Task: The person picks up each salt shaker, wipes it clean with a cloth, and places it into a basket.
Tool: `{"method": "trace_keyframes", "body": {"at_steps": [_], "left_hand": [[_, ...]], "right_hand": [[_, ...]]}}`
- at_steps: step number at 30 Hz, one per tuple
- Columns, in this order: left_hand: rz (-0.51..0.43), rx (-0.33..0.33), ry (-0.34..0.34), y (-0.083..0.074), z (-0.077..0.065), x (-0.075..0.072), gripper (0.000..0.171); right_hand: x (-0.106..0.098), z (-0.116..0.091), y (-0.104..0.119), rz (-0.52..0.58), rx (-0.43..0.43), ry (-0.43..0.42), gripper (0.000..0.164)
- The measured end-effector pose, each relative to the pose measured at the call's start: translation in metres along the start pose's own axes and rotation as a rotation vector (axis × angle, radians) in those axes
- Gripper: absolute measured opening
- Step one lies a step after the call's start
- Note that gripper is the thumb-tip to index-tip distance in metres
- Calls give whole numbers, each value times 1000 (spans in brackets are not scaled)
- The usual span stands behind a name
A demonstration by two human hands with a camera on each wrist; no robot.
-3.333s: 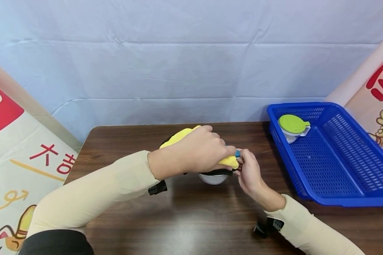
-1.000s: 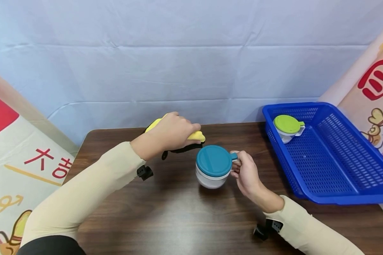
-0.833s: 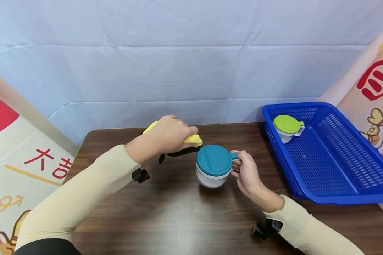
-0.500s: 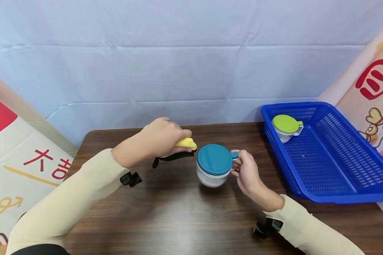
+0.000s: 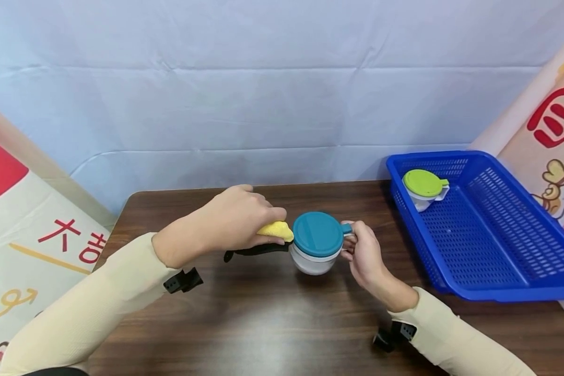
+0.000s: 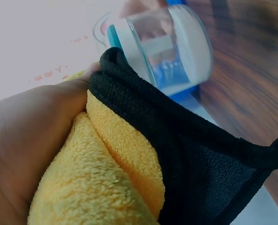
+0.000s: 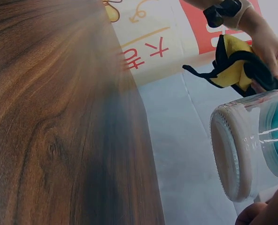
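Note:
My left hand [image 5: 225, 222] grips a bunched yellow cloth with black edging [image 5: 276, 231], whose folded edge is at the left side of a glass seasoning jar [image 5: 315, 265]. The jar has a teal lid [image 5: 317, 233] and is held upright, a little above the table. My right hand [image 5: 367, 256] holds it by the handle at its right side. In the right wrist view the jar's clear wall and base [image 7: 228, 154] show, with pale contents at the bottom. The left wrist view shows the cloth's yellow pile [image 6: 96, 178] and black border [image 6: 143, 108] close up. Some left fingers are hidden.
A blue plastic basket [image 5: 486, 292] stands at the right of the brown wooden table [image 5: 272, 324]. Inside its far left corner is a similar jar with a green lid [image 5: 423, 183]. A pale cloth backdrop [image 5: 263, 104] hangs behind the table.
The cloth first covered the jar's lid; my left hand moved it off to the left, uncovering the lid, then down toward the jar's left side. My right hand stays on the handle.

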State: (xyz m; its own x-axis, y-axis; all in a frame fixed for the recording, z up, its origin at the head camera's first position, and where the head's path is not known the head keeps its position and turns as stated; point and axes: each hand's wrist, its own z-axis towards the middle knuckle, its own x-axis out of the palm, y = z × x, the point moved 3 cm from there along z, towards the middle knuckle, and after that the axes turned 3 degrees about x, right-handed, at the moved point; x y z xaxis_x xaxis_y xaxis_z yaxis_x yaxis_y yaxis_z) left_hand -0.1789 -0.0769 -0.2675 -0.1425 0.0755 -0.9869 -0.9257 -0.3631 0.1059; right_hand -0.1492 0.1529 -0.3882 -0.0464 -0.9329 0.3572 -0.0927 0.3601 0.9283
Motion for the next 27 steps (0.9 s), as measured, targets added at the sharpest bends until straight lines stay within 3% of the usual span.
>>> {"method": "trace_keyframes", "body": {"at_steps": [8, 16, 20, 27], "left_hand": [[17, 48, 4, -22, 7, -9, 32], [90, 91, -61, -42, 20, -12, 33], [127, 96, -92, -49, 28, -13, 35], [190, 78, -71, -54, 41, -12, 38]], "right_hand": [[0, 1, 0, 2, 0, -8, 35], [2, 1, -1, -2, 1, 4, 33], [3, 0, -1, -4, -6, 17, 32], [5, -1, -2, -24, -5, 40, 30]]}}
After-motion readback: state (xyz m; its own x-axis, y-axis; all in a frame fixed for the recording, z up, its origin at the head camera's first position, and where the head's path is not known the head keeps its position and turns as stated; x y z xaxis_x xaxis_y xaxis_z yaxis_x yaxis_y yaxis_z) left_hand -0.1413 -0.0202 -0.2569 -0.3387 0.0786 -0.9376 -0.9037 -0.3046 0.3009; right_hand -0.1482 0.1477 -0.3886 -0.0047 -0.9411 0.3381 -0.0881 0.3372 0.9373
